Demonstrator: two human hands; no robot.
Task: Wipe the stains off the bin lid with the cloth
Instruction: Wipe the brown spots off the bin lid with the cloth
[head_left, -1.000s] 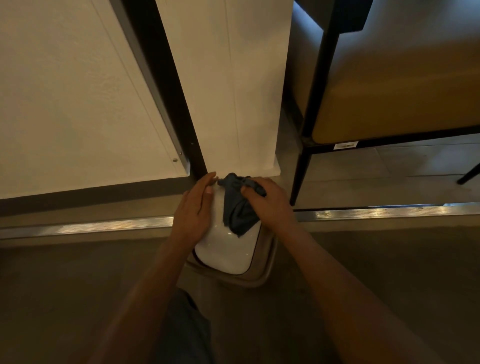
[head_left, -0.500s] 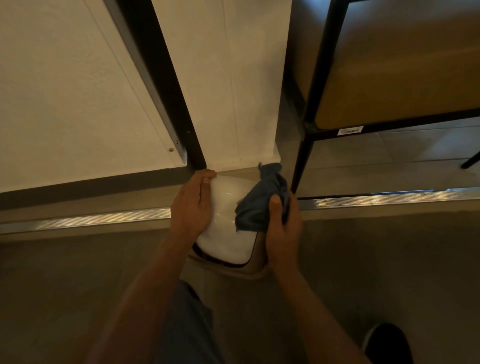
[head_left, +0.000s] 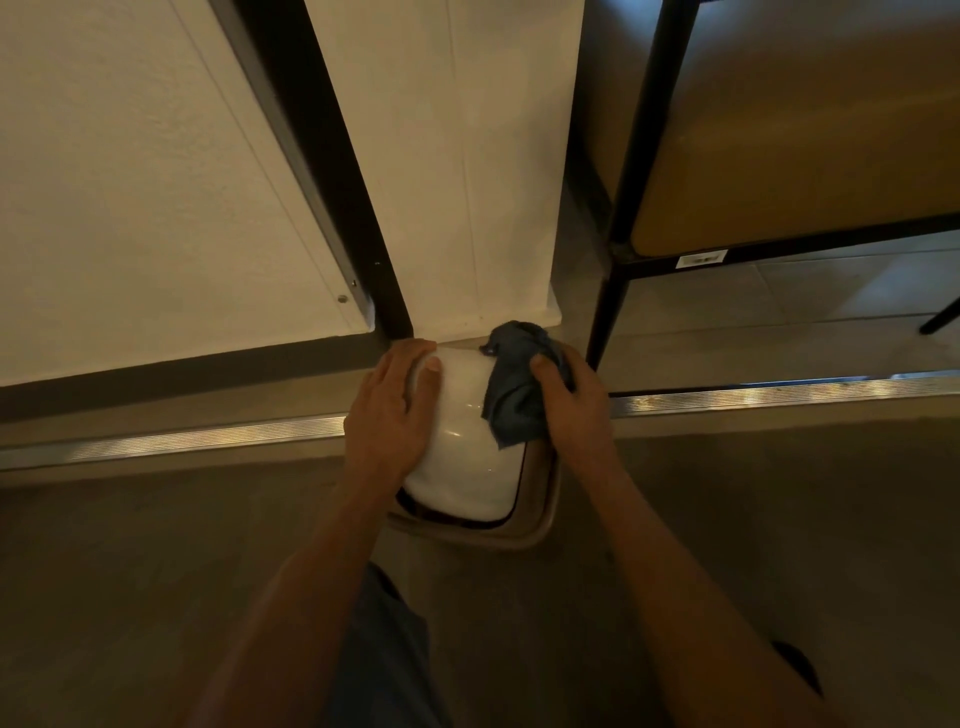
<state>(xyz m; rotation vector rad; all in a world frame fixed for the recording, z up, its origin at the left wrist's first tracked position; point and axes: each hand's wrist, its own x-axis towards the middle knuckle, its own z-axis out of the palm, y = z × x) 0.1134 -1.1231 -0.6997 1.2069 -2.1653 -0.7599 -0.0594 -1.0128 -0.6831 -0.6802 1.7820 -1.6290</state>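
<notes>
Bin (head_left: 540, 525) stands on the floor against the wall; white bin lid (head_left: 462, 467) domed on top. Left hand (head_left: 387, 415) lies flat on the lid's left side, fingers straight (steadying). Right hand (head_left: 576, 410) grips the bunched cloth (head_left: 511, 400) at the lid's far right edge; unwiped surface lies leftward and nearer.

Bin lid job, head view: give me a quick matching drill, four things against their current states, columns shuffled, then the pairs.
Things:
1. left hand
2. right hand
3. cloth
4. lid

States:
A. white and glossy, sitting on the bin
B. bunched, dark blue, lying on the lid's right part
C. fingers laid over the lid's left edge
D. gripping the cloth

Pairs: 1-C, 2-D, 3-B, 4-A
</notes>
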